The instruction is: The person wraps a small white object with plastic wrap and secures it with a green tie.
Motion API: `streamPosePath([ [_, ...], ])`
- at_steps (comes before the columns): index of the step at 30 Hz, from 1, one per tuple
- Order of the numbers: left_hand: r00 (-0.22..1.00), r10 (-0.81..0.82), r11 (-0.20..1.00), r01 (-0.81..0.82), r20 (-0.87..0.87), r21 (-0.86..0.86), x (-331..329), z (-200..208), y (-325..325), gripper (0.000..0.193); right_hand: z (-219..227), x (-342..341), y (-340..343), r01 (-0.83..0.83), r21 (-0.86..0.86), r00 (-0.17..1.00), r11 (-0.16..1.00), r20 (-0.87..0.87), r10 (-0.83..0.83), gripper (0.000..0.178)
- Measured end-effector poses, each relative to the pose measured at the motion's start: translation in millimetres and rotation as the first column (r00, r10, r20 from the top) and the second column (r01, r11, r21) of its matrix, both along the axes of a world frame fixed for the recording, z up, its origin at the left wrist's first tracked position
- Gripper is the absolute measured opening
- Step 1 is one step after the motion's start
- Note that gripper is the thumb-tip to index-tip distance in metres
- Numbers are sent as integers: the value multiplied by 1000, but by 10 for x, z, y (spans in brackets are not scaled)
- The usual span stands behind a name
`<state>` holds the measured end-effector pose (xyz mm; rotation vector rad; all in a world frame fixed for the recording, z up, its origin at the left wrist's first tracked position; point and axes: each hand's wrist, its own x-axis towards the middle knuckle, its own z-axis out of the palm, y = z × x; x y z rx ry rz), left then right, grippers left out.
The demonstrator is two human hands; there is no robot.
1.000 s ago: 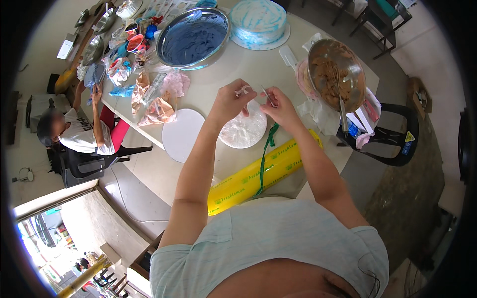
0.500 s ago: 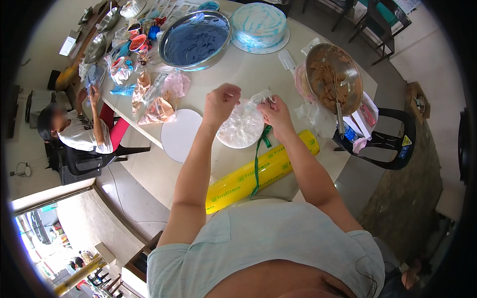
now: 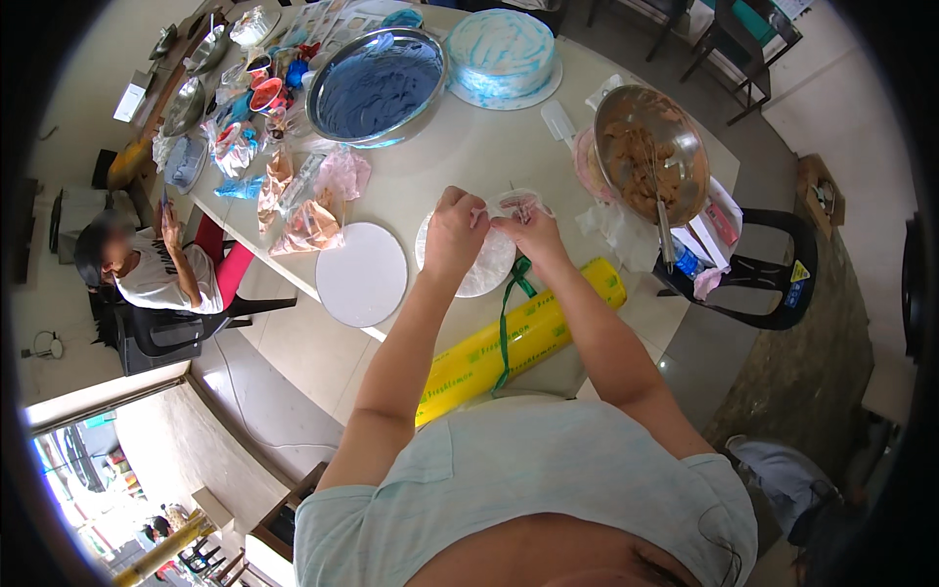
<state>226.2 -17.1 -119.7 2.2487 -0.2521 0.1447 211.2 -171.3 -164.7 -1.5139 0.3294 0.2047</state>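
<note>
Mid-frame, your right grip (image 3: 536, 237) is pinching clear plastic (image 3: 522, 202) by the white disc (image 3: 489, 274); whether your left grip (image 3: 456, 238) is, I cannot tell.

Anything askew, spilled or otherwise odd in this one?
One mild oddity: the white round board lies right at the edge of the table and seems to jut slightly past it, so it looks carelessly placed, though fisheye bending may exaggerate that. No spill or damage stands out around the left hand or right hand.
</note>
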Motion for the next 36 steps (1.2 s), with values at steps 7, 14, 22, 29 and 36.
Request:
streamPosePath([
  [7, 1000, -4, 985, 4, 0, -174, -45, -81, 6, 11, -60, -2, 106, 76, 35, 997, 996, 8, -77, 25],
  [14, 967, -117, 941, 35, -226, -336, 26, 48, 80, 15, -115, -24, 117, 103, 60, 975, 993, 194, -113, 16],
  [22, 977, -202, 965, 187, -66, -182, 6, -12, 306, 17, 175, -108, -68, 103, 245, 994, 964, 20, -111, 10],
  [29, 946, -323, 940, 316, -32, -130, -59, -43, 291, 33, 315, -101, -118, 110, 498, 994, 860, -41, -103, 7],
  [36, 884, -448, 869, 397, -130, -295, -53, 49, 393, 64, 501, -11, -23, 9, 508, 999, 861, 32, -29, 13],
])
